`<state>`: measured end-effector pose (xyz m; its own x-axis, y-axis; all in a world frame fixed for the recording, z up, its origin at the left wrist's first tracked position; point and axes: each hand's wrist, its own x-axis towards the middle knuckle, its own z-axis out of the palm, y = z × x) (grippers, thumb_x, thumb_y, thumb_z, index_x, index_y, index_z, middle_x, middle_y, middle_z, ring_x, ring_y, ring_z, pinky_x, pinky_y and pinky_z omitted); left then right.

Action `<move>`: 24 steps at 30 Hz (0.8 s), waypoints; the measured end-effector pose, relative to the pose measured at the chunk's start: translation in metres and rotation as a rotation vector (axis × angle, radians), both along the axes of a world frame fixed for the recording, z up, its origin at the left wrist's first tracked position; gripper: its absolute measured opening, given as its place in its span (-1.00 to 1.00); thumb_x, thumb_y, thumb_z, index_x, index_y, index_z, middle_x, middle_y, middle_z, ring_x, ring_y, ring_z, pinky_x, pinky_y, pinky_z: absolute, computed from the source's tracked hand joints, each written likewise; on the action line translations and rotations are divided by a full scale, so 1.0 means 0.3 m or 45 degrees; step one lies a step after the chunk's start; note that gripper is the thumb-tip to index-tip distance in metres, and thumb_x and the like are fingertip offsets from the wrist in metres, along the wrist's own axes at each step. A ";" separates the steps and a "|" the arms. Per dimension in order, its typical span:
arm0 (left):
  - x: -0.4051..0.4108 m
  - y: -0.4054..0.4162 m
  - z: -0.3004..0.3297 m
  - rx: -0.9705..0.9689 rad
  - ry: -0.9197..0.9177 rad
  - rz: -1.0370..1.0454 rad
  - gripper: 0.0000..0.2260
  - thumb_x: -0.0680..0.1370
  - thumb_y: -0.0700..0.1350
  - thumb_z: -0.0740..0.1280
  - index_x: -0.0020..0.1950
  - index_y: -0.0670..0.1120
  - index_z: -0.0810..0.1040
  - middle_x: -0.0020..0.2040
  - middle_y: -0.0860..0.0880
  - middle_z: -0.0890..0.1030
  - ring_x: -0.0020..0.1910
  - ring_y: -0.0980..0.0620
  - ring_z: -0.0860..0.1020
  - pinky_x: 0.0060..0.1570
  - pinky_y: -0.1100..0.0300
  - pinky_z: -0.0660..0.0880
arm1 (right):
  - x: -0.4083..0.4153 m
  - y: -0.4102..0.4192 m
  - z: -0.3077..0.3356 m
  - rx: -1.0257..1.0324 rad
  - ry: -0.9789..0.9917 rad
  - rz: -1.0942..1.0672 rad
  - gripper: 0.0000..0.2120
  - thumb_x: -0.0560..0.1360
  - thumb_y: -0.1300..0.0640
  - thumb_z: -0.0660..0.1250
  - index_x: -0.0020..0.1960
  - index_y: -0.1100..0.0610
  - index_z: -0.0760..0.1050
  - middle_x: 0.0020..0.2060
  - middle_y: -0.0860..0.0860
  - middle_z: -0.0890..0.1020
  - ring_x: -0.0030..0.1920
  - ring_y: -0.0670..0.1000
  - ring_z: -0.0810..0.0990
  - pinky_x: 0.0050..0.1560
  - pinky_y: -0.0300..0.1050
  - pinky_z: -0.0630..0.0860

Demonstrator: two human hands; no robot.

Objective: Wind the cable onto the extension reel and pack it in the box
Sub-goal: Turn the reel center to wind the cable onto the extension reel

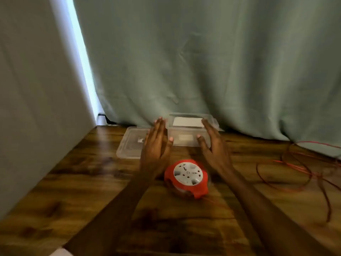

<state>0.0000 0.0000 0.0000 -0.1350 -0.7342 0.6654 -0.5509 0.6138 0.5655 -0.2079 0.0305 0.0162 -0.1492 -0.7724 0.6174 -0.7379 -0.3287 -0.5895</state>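
- Both hands have a wide grip with straight fingers: left hand (pixel 156 145) and right hand (pixel 215 145) flank the clear box (pixel 188 130).
- Red reel (pixel 187 177) sits on the counter (pixel 73 182), just below the hands.
- Loose red cable (pixel 295 169) lies at 3 o'clock.
- Lid (pixel 131 145) lies at the box's 9 o'clock.

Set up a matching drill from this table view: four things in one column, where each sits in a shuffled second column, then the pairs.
Things:
1. reel
2. box
3. lid
4. cable

Places:
A. flat on the table, left of the box
B. loose loops at the table's right
C. between the forearms, nearest the camera
D. by the curtain, between both open hands

Pairs: 1-C, 2-D, 3-A, 4-B
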 end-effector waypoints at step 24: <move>0.056 -0.113 -0.220 0.587 -0.590 -0.450 0.17 0.17 0.35 0.63 0.62 0.19 0.06 0.54 0.18 0.30 0.45 0.24 0.22 0.52 0.20 0.12 | 0.005 -0.186 0.032 0.999 0.899 0.477 -0.53 0.25 -0.21 0.65 -0.19 -0.10 0.37 -0.11 -0.14 0.56 -0.06 -0.07 0.59 -0.21 -0.23 0.50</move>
